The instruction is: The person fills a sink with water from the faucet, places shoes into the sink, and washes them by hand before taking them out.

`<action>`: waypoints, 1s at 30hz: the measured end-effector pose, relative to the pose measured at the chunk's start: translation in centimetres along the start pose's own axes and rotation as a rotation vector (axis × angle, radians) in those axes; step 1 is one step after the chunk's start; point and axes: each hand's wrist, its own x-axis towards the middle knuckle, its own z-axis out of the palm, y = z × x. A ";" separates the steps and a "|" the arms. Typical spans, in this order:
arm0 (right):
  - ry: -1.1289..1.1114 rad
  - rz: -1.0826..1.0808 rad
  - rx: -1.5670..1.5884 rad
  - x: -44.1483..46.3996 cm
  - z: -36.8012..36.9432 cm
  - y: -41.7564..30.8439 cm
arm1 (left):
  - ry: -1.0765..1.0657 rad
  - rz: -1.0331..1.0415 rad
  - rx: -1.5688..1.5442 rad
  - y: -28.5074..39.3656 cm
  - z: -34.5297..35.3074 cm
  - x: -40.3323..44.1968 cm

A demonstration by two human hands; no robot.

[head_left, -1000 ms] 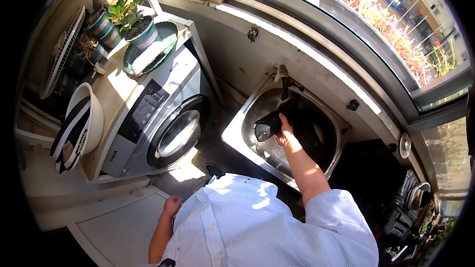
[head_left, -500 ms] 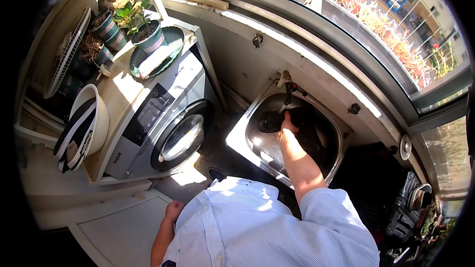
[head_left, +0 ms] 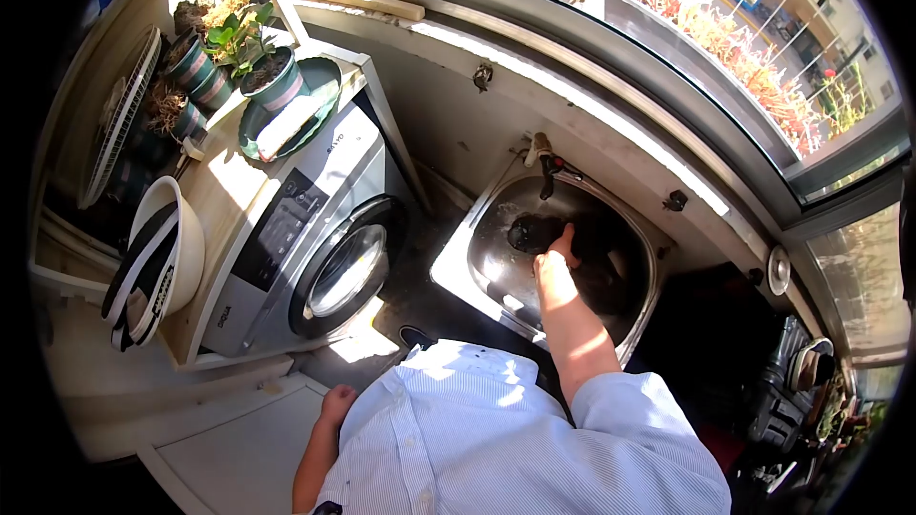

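The dark object is in the upper left part of the sink, right of the frame's centre and below the tap. The right hand appears clamped on its right end, though shadow hides most of the fingers.

A second ago this object was raised, its glossy end tilted toward the left rim; half a second later it lay low in the bowl. It remains low, but has moved slightly rightward against the tap. My reading is that the work has passed from holding it up to handling it down in the bowl. Whether water is running, I cannot tell.

The left hand, at lower centre-left, has stayed beside the shirt, with nothing visible in it; whether its fingers are together or apart is too small to tell.

Farther out, the washer fills the left, with a plant pot above, unchanged.
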 end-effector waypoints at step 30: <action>-1.374 0.606 0.153 -0.2 -7.3 -0.6 | -0.070 -0.092 -0.344 -8.0 2.8 5.2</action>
